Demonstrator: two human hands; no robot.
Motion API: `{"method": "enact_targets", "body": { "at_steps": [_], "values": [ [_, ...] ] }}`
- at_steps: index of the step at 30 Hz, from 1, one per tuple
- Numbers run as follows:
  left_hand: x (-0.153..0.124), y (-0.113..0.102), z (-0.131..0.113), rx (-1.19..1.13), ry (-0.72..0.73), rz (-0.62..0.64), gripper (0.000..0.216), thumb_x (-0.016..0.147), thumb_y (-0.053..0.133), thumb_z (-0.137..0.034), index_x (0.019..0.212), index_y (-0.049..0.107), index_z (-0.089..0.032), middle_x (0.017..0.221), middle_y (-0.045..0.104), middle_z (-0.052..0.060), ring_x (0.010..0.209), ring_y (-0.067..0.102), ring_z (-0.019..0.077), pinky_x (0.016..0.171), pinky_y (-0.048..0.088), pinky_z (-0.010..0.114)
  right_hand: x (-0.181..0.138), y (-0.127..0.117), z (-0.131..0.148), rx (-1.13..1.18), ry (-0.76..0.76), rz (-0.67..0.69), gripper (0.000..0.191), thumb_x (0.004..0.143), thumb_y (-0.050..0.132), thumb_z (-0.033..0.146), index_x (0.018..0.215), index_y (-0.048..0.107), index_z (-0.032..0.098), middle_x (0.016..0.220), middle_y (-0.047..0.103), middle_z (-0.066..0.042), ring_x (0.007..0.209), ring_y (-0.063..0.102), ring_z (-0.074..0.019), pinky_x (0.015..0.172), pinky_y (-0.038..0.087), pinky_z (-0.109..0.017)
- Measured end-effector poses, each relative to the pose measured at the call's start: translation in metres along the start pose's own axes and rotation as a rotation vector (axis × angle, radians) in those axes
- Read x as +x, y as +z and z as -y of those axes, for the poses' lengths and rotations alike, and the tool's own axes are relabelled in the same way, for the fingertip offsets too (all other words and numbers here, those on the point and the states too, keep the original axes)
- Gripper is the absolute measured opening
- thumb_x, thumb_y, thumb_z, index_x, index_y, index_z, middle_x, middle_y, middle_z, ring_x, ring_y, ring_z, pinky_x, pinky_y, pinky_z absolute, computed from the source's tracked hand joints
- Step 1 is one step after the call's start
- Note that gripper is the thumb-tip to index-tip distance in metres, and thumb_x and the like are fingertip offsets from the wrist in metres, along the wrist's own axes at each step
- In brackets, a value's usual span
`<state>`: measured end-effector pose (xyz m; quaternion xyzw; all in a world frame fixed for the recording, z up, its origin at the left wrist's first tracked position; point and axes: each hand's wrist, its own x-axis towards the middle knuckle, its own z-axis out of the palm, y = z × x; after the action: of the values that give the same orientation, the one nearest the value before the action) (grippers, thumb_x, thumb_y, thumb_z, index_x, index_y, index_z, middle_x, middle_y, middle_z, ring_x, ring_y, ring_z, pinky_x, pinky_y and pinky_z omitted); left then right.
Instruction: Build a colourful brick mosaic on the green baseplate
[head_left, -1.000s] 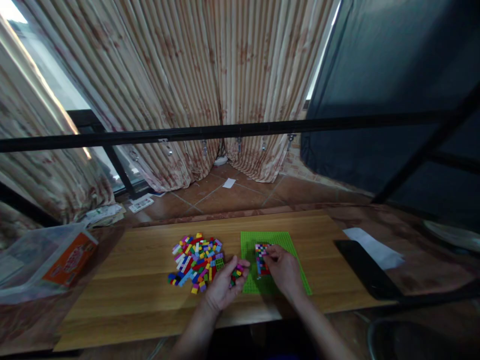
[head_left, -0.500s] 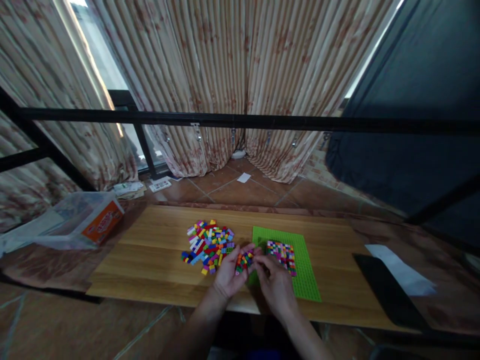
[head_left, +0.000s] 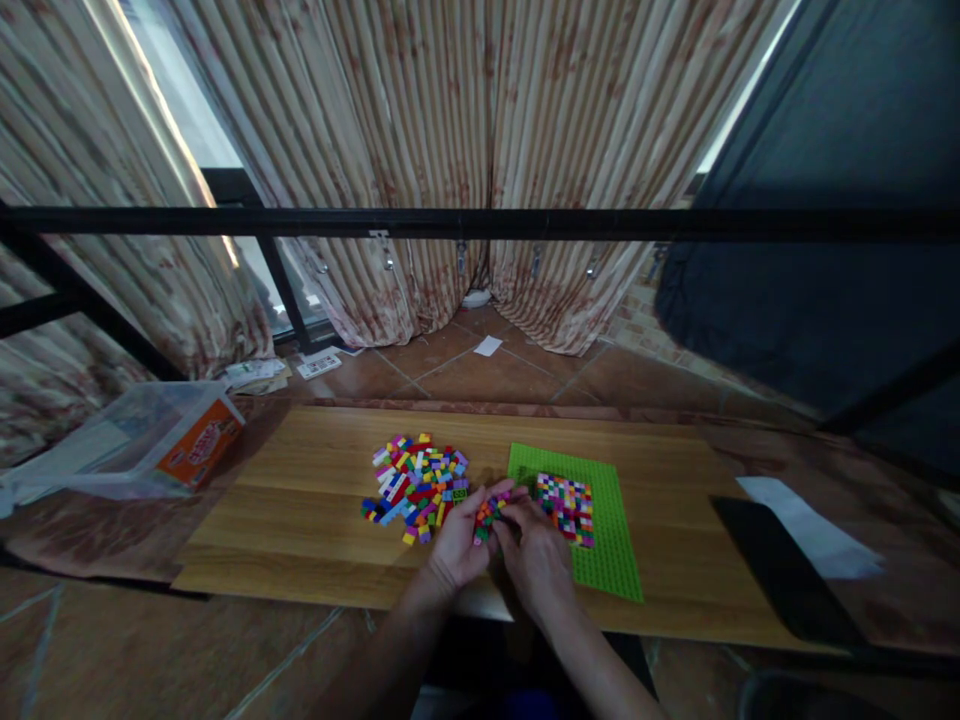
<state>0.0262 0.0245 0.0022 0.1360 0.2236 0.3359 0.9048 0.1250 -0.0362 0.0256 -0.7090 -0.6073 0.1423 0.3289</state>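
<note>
Cupped palm up, my left hand [head_left: 459,548] carries a small heap of toy bricks [head_left: 489,516] in mixed colours. My right hand [head_left: 538,556] reaches over that palm with its fingertips pinched together at the heap's right side; what lies between them is too small to make out. Just beyond my right hand is a green baseplate [head_left: 609,530], partly covered by the hand. A block of multicoloured bricks [head_left: 566,508] is built on it. Left of my hands a loose pile of bricks [head_left: 420,485] is spread on the wooden table [head_left: 300,510].
A clear plastic box [head_left: 157,430] with an orange label stands past the table's left end. On the right end lie a black flat panel [head_left: 780,570] and a white sheet [head_left: 806,530]. A black metal bar [head_left: 480,222] crosses in front of the curtains [head_left: 420,120].
My right hand has shifted slightly left and down, its fingers now deeper over the bricks in my left palm. The view has tilted slightly.
</note>
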Motion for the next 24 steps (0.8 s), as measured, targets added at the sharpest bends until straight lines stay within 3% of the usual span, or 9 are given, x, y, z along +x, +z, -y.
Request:
{"method": "enact_targets", "body": {
  "at_steps": [14,24],
  "values": [
    [0.000,0.000,0.002,0.013,0.013,-0.027,0.033,0.084,0.051,-0.029,0.110,0.061,-0.012,0.098,0.067,0.012,0.087,0.064,0.0192,0.069,0.050,0.025,-0.003,0.009,-0.001,0.127,-0.024,-0.046,0.016,0.081,0.046,0.020,0.084,0.062,0.020,0.085,0.063,-0.004,0.076,0.060,-0.0182,0.068,0.045,-0.029],
    [0.003,-0.001,0.007,0.022,0.050,-0.052,0.022,0.083,0.055,-0.029,0.091,0.065,-0.011,0.085,0.067,0.007,0.078,0.062,0.0151,0.071,0.049,0.025,0.008,-0.012,-0.009,0.256,-0.048,-0.094,0.023,0.083,0.044,0.019,0.094,0.064,0.021,0.093,0.065,-0.005,0.087,0.061,-0.0181,0.078,0.047,-0.031]
  ]
}}
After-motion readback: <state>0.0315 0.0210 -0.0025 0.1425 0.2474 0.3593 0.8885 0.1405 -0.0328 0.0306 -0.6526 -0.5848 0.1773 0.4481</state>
